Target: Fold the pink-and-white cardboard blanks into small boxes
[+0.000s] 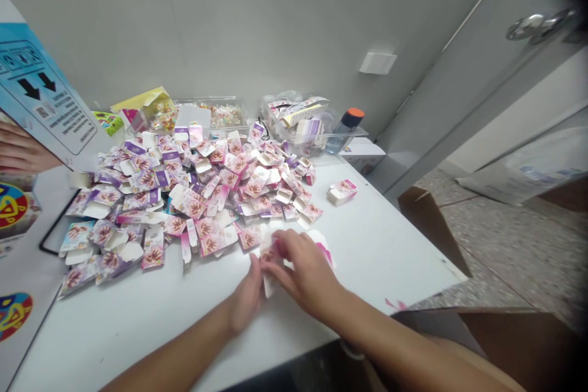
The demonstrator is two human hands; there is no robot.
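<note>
1. A white table (390, 251) stands against a grey wall. A grey door (482, 92) is at the right, with a speckled floor below it.
2. At the back of the table we count two clear plastic tubs. The left tub (206, 100) holds small colourful pieces that we cannot identify. The right tub (316, 144) holds printed packets and flat cartons.
3. One bottle with an orange cap (345, 127) stands just beside the right tub.
4. A pile of pink and purple cartons (193, 196) covers the middle of the table, most of them flat or half open and too many for us to count. One folded carton (342, 191) lies apart, to the right of the pile.
5. At the near edge of the pile, the person's two hands hold one small carton (270, 263) between them. The left hand (247, 299) has its fingers closed on the carton's left side. The right hand (307, 274) grips it from above and hides most of it, so we cannot tell its shape.
6. At the left edge we see another person's hand (21, 150), cut off by the frame, under a blue and white printed card (41, 98).
7. A brown cardboard box (432, 220) stands on the floor, and its inside is hidden.
</note>
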